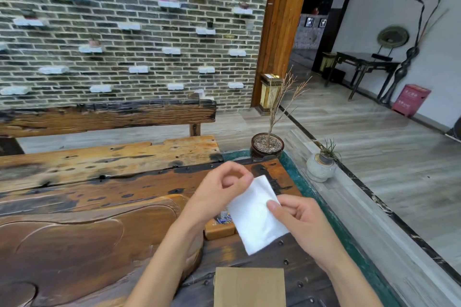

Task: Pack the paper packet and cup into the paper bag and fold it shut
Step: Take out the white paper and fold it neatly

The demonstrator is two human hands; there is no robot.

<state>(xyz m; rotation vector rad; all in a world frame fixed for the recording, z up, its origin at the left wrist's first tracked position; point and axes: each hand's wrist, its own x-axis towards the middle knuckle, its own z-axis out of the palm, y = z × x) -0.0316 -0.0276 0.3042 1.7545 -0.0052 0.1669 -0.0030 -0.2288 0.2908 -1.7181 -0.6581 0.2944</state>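
Wall (124,32): brick is filling the far left and centre, with small white ledges sticking out of it, some carrying tiny pots.
Bench (107,117): a dark, weathered plank backrest is running along below the wall, behind the table.
Table (87,182): worn orange-brown planks, scorched black in places and studded with rivets, are stretching across the foreground; a carved wooden tray (74,244) is lying on its left part.
Left hand (219,192): it is hovering over the table, fingers curled in, thumb and fingertips pinching the top-left corner of the white paper packet (254,217).
Packet: it is being held tilted above the table between both hands; something small with blue markings is peeking out below its left edge, too blurred to tell.
Paper bag (249,286): brown and flat, it is lying on the table at the bottom edge, just below the packet and apart from it.
Right hand (299,222): its thumb is pressing on the packet's right edge, fingers closing behind it.
Plant pot (267,144): it is standing beyond the table's far corner, holding a bare dry twig.
Pillar (282,32): warm wood is rising right of the wall.
Room: grey plank floor is opening to the right, with a dark side table (364,65) and a red box (411,98) by a white wall.
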